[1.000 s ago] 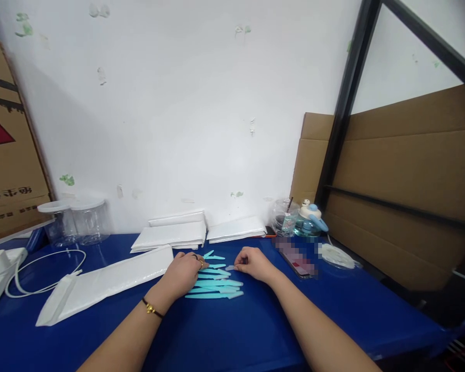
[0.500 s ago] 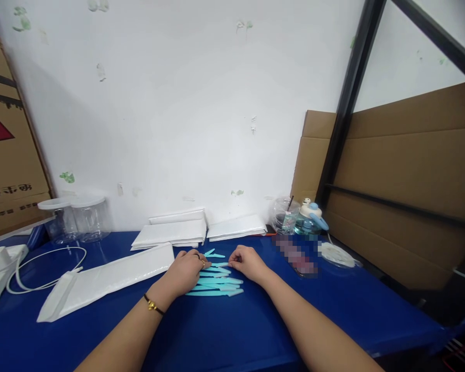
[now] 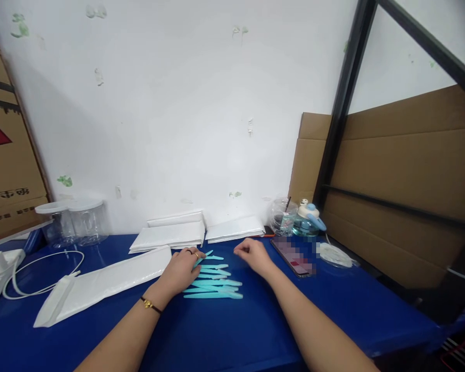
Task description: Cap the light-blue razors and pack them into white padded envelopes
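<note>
Several slim turquoise eyebrow razors (image 3: 217,283) lie in a rough column on the blue table, mostly pointing sideways. My left hand (image 3: 181,269) rests over their left ends. Its fingers close around the end of a tilted razor (image 3: 207,254) at the far end of the column; the fingertips are partly hidden. To the right of the razors, my right hand (image 3: 253,256) hovers with its fingers curled and fingertips together. Nothing shows between them, and they are apart from the razors. A long white padded mailer (image 3: 108,284) lies left of my left hand.
Folded white mailers (image 3: 170,235) are stacked along the wall. A phone (image 3: 292,257), a plastic cup (image 3: 282,218), a drink bottle (image 3: 308,219) and a coiled white cable (image 3: 336,254) occupy the right side. Two clear jars (image 3: 87,222) and a white cable (image 3: 42,253) are at left.
My right hand has drawn back to the right, away from the razors it was touching. My left hand has shifted slightly toward the far razor. The view has moved a little.
</note>
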The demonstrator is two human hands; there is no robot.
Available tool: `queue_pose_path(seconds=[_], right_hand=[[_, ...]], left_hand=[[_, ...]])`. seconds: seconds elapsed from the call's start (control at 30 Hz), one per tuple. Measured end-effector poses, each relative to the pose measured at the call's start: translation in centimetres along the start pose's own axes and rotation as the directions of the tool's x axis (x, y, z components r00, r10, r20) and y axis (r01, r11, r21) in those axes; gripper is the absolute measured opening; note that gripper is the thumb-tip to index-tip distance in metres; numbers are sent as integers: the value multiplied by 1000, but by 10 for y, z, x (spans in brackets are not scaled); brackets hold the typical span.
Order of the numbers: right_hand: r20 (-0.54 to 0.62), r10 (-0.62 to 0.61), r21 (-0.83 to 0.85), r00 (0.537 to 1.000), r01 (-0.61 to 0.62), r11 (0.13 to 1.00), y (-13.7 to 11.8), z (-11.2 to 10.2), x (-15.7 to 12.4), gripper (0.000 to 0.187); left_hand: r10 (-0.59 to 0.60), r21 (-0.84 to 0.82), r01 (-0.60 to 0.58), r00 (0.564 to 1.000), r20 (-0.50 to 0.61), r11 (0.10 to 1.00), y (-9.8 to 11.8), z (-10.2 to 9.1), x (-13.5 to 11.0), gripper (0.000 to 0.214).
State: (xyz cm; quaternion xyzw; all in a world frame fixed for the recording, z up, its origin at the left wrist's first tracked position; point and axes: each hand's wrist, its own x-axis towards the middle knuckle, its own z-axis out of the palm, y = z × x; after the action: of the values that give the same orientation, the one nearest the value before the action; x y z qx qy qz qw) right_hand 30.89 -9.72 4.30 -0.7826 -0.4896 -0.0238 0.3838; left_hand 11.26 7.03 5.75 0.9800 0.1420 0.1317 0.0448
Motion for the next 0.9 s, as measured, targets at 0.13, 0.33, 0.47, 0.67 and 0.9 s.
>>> queue_pose_path(seconds=[0.13,0.33,0.47,0.67,0.9], right_hand=[[-81,94,-95,992,-102,990,23,-25,3,15],[27,100,-171,995,-94,981,24,-17,-1,7],[92,71,-129,993,-59,990,14,-8,-4,9],[174,49,5,984,-50,999,6,-3,-5,12],[204,-11,154,979,-22,988,-6,-1,-7,14]], left_hand=[[-172,-16,171,984,-42,985,-10,3,5,23],[-218,-24,219,976,17,976,-10,4,6,15],[-206,-13,206,979,8,978,-8,3,5,13],[-153,-34,152,988,-26,988,-6,1,5,11],[-112,-134,105,993,-47,985,-1,0,6,10]])
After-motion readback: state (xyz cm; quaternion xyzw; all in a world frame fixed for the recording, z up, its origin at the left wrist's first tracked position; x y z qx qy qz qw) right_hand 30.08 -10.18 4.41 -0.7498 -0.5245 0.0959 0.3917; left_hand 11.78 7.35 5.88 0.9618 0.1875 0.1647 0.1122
